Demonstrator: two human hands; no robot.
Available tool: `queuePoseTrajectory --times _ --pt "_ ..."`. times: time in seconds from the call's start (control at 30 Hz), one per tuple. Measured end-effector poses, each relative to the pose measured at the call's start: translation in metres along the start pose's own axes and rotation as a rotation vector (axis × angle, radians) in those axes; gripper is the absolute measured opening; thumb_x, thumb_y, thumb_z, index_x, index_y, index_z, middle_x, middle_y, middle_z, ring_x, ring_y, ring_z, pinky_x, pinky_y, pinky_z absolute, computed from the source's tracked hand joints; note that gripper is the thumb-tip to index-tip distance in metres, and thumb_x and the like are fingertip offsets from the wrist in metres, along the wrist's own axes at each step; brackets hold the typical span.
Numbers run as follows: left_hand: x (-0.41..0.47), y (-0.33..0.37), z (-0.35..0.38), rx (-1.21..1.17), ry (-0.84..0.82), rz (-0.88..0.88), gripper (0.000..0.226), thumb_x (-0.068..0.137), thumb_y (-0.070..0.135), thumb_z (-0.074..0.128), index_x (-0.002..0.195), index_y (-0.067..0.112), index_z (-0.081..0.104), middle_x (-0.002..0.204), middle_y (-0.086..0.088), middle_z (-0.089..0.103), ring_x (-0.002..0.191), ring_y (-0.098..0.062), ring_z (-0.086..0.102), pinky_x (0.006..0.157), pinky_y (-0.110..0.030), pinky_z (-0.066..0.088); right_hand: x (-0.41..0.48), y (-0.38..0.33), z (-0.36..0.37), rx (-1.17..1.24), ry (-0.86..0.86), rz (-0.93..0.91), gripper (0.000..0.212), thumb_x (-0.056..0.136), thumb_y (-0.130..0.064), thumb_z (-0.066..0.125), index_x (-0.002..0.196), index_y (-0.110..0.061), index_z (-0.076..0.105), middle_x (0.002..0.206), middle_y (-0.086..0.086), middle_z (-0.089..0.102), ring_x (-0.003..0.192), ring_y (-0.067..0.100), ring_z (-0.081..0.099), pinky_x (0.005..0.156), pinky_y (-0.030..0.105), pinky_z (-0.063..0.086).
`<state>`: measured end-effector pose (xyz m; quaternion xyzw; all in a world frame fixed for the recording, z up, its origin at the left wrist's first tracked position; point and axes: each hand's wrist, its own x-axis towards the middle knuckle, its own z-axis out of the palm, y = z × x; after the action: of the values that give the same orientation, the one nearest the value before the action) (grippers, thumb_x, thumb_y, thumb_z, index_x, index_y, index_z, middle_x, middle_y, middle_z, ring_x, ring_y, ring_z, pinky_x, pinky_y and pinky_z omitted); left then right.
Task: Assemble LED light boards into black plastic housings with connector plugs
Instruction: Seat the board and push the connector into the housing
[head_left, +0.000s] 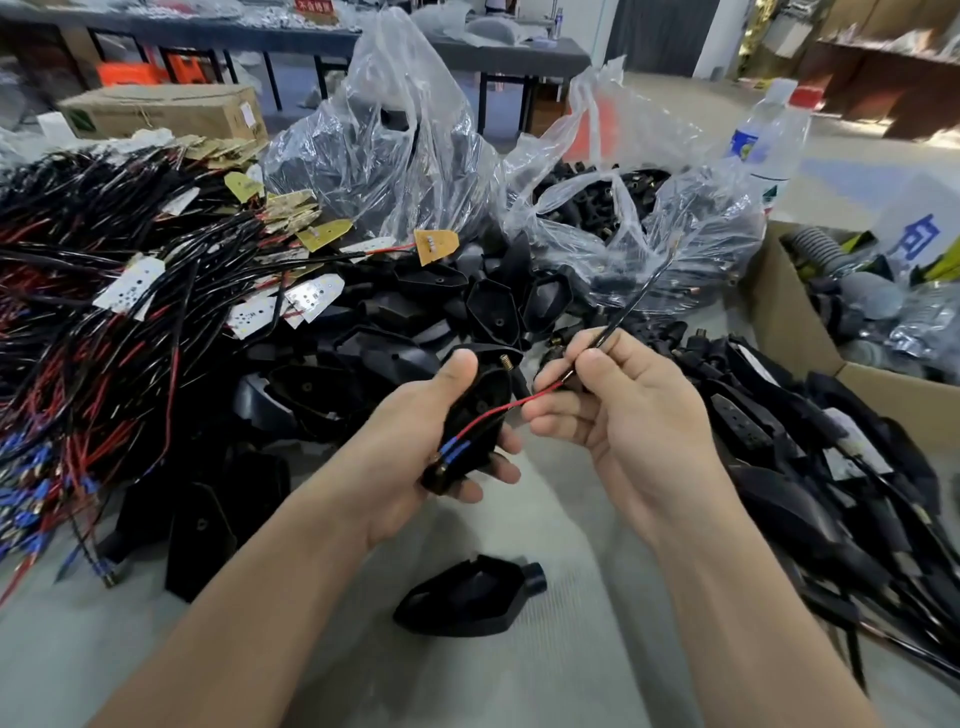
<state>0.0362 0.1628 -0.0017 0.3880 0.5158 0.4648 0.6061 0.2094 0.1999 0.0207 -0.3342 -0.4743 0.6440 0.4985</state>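
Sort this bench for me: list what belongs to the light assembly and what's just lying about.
Job: housing in the left hand; wire lead pinched by the right hand; wired LED boards; loose housings; bag of plugs.
Lying about: water bottle; cardboard box at far left; open carton of grey hoses at right.
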Motion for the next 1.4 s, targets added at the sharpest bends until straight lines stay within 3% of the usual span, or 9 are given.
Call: queuePoseTrajectory --times 0.33,0.47,0.67,0.8,0.97,1.07,1.17,1.3,1.4 --pt "0.001 -0.002 0.011 -0.08 0.076 -0.016 0.065 0.11 0.047 0.036 0.099 -0.007 0.07 0.083 -0.022 0.074 0.073 -0.035 0.076 0.056 -0.036 0.06 0.0 0.004 -0.003 -0.378 0.032 -0.293 0.028 0.104 0.0 0.04 0.088 -0.01 0.06 0.079 0.014 0.068 0.064 0.032 0.073 0.061 0.032 0.06" --pt "0.002 -0.007 0.011 -0.063 0.077 0.023 0.063 0.11 0.045 0.038 0.093 -0.005 0.072 0.078 -0.02 0.073 0.069 -0.028 0.073 0.065 -0.039 0.065 -0.002 0.004 0.001 -0.358 -0.068 -0.193 0.027 0.105 0.002 0.038 0.09 -0.006 0.059 0.078 0.014 0.069 0.062 0.033 0.072 0.059 0.035 0.061" --pt "0.004 -0.007 0.005 0.007 0.036 0.099 0.06 0.108 0.046 0.04 0.11 -0.005 0.071 0.089 -0.019 0.075 0.077 -0.025 0.071 0.071 -0.034 0.063 -0.001 -0.001 -0.003 -0.155 -0.064 0.017 0.028 0.107 0.0 0.04 0.09 -0.008 0.061 0.076 0.01 0.07 0.063 0.029 0.073 0.055 0.028 0.058" --pt "0.004 -0.01 0.006 0.045 0.047 0.193 0.059 0.094 0.054 0.05 0.108 0.002 0.075 0.094 -0.018 0.077 0.082 -0.023 0.074 0.072 -0.033 0.062 0.0 0.002 -0.004 -0.087 -0.055 0.078 0.025 0.106 0.0 0.044 0.09 -0.007 0.062 0.076 0.013 0.07 0.062 0.025 0.073 0.055 0.026 0.059" --pt "0.001 -0.007 0.012 -0.033 0.05 0.187 0.055 0.092 0.055 0.051 0.097 0.007 0.077 0.086 -0.014 0.075 0.08 -0.023 0.072 0.075 -0.036 0.061 -0.001 0.008 -0.002 -0.34 -0.056 -0.033 0.01 0.089 0.012 0.066 0.089 0.003 0.062 0.072 0.032 0.067 0.06 0.027 0.073 0.057 0.03 0.059" --pt "0.001 -0.006 0.012 -0.072 0.113 0.128 0.064 0.106 0.048 0.044 0.104 -0.011 0.069 0.082 -0.02 0.069 0.08 -0.031 0.065 0.084 -0.046 0.056 -0.004 0.009 0.003 -0.523 -0.216 0.004 0.01 0.084 0.003 0.074 0.081 -0.006 0.07 0.057 0.021 0.065 0.048 0.023 0.061 0.049 0.024 0.05" --pt "0.003 -0.008 0.012 -0.153 0.168 0.042 0.063 0.107 0.045 0.047 0.109 -0.015 0.067 0.101 -0.03 0.073 0.093 -0.036 0.071 0.094 -0.046 0.058 -0.006 0.009 0.005 -0.626 -0.304 0.055 0.01 0.085 -0.005 0.077 0.079 -0.013 0.076 0.05 0.007 0.058 0.042 0.016 0.047 0.049 0.021 0.043" --pt "0.004 -0.005 0.014 -0.373 0.117 0.022 0.056 0.109 0.037 0.044 0.089 0.004 0.083 0.105 -0.017 0.078 0.099 -0.027 0.076 0.077 -0.033 0.064 -0.009 0.002 0.005 -0.695 -0.253 0.029 0.017 0.092 -0.014 0.071 0.077 -0.009 0.075 0.068 0.02 0.062 0.062 0.021 0.051 0.065 0.037 0.045" --pt "0.007 -0.004 0.017 -0.522 0.155 0.025 0.06 0.111 0.034 0.041 0.081 0.005 0.084 0.098 -0.017 0.079 0.091 -0.023 0.078 0.07 -0.03 0.063 -0.015 -0.003 0.012 -0.778 -0.256 0.037 0.025 0.098 -0.016 0.062 0.079 -0.021 0.078 0.094 -0.004 0.073 0.094 0.007 0.067 0.09 0.024 0.051"
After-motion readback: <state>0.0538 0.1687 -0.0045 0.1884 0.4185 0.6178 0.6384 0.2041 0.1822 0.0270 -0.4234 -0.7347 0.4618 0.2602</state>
